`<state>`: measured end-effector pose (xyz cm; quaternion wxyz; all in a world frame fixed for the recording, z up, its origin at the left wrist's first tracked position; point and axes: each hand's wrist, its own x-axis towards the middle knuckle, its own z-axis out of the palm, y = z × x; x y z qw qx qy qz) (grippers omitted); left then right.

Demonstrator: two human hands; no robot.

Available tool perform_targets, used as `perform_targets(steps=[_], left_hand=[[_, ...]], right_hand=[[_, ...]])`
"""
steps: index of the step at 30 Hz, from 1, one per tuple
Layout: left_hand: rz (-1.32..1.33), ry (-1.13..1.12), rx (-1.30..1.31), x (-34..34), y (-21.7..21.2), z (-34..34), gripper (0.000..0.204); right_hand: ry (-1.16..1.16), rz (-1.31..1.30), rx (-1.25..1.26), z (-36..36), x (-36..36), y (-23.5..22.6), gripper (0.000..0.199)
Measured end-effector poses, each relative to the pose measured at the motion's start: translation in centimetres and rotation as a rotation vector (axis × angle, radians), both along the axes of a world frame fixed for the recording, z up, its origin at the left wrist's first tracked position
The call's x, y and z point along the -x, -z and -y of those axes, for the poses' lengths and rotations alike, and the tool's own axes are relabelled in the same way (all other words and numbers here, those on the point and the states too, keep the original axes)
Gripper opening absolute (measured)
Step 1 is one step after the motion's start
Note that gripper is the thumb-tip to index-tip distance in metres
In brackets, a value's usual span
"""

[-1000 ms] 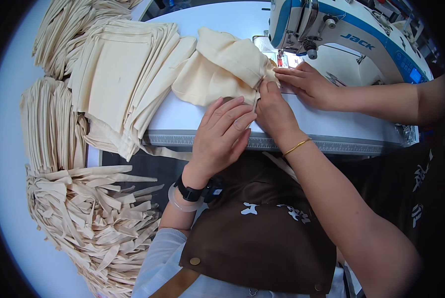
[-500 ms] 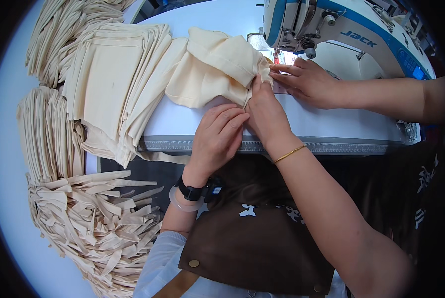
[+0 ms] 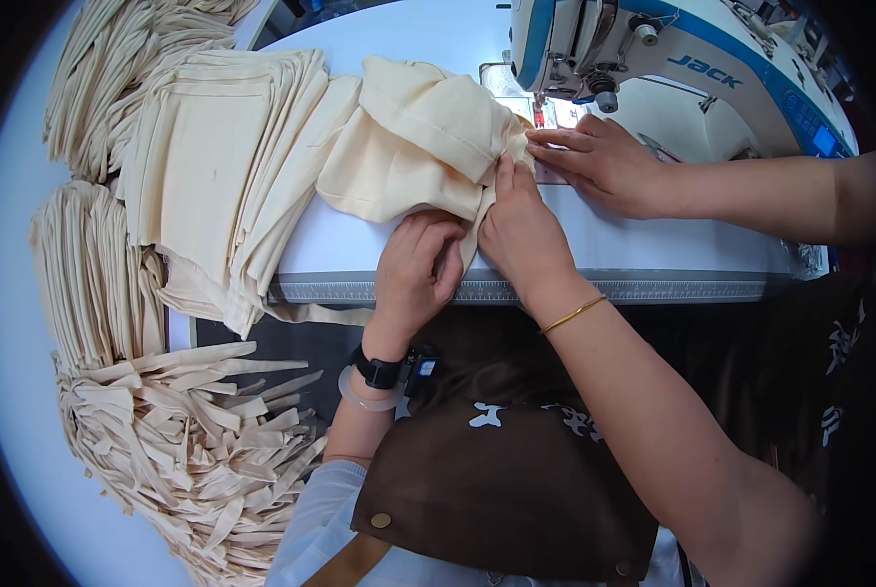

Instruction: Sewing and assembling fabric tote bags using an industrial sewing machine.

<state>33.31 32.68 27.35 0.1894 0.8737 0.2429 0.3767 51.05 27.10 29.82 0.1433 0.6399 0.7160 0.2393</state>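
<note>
A crumpled cream woven cloth piece [image 3: 418,127] lies on the white worktop [image 3: 673,252], its right end just beside the sewing needle. The right hand's grip [image 3: 526,225] pinches that end's near edge between thumb and fingers. The left hand's grip [image 3: 416,264] is curled against the cloth's near edge; its fingertips are partly hidden, so I cannot tell whether it has hold of anything. A narrow cream fabric strip [image 3: 474,235] hangs between the two hands. A co-worker's hand [image 3: 609,168], reaching in from the right, has its fingertips at the cloth's right end.

Above these hands stands a white-and-blue sewing machine [image 3: 697,70], its lamp lit. A thin gold bangle [image 3: 575,314] circles the right wrist; a black watch [image 3: 379,370] and a clear bracelet [image 3: 364,399] are on the left. A grey measuring strip [image 3: 643,287] runs along the worktop's front edge. Left of the cloth is a layered stack of flat cream fabric panels [image 3: 208,161], and farther left a bundle of folded cream strips [image 3: 86,274] above a tangled heap of loose cream strips [image 3: 198,450].
</note>
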Motion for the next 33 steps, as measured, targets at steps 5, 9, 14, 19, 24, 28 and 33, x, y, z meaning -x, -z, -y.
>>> perform_targets(steps=[5,9,14,19,24,28,33], left_hand=[[-0.022,0.051,-0.012,-1.2,-0.6,-0.2,0.026],[-0.033,0.016,0.003,-0.3,-0.4,-0.2,0.024],[-0.029,0.011,0.008,-0.6,-0.4,-0.3,0.023],[-0.026,-0.001,0.01,-0.2,-0.2,-0.3,0.021],[-0.012,0.017,-0.003,-0.8,-0.5,-0.2,0.02],[-0.001,0.02,-0.023,-0.8,-0.4,-0.3,0.02],[-0.009,-0.002,-0.02,-0.1,0.1,-0.4,0.019]], right_hand=[[0.28,-0.516,-0.109,-1.1,-1.1,6.1,0.046],[0.209,-0.439,-0.053,-1.0,-0.2,4.0,0.049],[0.202,-0.345,0.177,-0.9,-0.7,1.6,0.047],[0.069,-0.213,0.145,-0.7,-1.1,-1.8,0.029],[0.05,-0.307,0.159,-0.7,-2.4,-2.3,0.026],[-0.045,-0.24,0.271,-0.4,-1.4,-3.2,0.023],[-0.093,-0.124,0.154,-0.4,-0.6,-1.8,0.021]])
